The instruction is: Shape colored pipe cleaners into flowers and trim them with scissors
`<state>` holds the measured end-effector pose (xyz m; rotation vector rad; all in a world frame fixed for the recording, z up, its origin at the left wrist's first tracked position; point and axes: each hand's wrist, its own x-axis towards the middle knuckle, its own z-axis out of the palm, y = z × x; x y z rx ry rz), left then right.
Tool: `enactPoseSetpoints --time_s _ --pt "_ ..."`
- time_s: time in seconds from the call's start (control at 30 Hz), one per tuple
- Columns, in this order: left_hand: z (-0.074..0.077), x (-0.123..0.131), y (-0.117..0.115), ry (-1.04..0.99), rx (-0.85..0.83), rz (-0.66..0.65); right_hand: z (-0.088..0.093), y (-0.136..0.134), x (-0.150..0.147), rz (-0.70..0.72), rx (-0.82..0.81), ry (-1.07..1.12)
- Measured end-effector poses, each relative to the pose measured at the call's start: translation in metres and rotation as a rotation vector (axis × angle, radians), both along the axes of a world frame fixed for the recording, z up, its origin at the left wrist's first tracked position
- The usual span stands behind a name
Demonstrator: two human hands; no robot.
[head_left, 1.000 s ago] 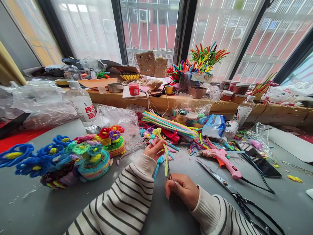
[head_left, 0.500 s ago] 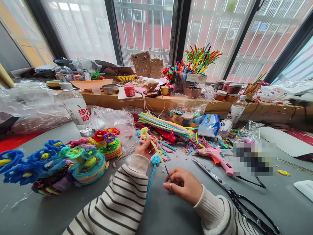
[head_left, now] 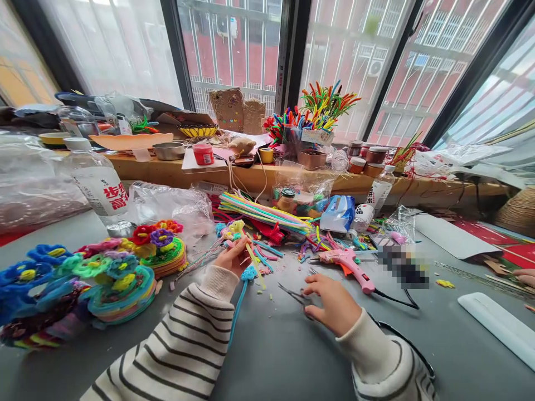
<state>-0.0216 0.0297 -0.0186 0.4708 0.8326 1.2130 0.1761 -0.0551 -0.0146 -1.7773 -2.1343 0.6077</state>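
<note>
My left hand (head_left: 232, 257) pinches a yellow pipe-cleaner flower (head_left: 237, 227), its pale yellow stem (head_left: 253, 259) slanting down toward the table. Just below lies a blue pipe-cleaner flower (head_left: 249, 273) with a long blue stem. My right hand (head_left: 332, 303) is low over the table, its thumb and fingers around the handles of small scissors (head_left: 292, 293). Their blades point left, slightly apart, and the handles are partly hidden. Under my right hand and sleeve lie large black-handled scissors (head_left: 420, 356), mostly covered.
Finished flower pots (head_left: 121, 295) crowd the left, near a water bottle (head_left: 100, 186). A pipe-cleaner bundle (head_left: 267, 214) lies behind my hands. A pink glue gun (head_left: 346, 266) with a black cord is beyond my right hand. Another person's hand (head_left: 524, 277) shows at the right edge.
My right hand has moved right with the small scissors, away from the yellow stem, and now covers much of the large scissors. The view has turned right, bringing in another person's hand.
</note>
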Motion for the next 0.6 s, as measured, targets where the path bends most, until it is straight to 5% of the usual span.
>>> enactPoseSetpoints --time_s 0.17,0.27,0.33,0.47,0.6 --pt "-0.001 -0.002 0.001 0.015 0.003 -0.007 0.002 0.009 0.010 -0.005 0.169 0.112" --pt "0.000 -0.001 0.000 0.007 0.018 -0.002 0.007 0.012 0.069 -0.363 0.538 0.130" --pt "0.001 -0.001 -0.001 0.003 0.016 -0.004 0.001 0.014 0.121 -0.671 0.717 -0.046" --pt "0.001 0.001 -0.002 0.009 -0.006 -0.008 -0.031 0.019 0.204 -0.868 0.583 -0.395" --pt "0.001 0.001 -0.002 0.009 0.000 0.002 -0.057 0.031 0.232 -0.975 0.386 -0.422"
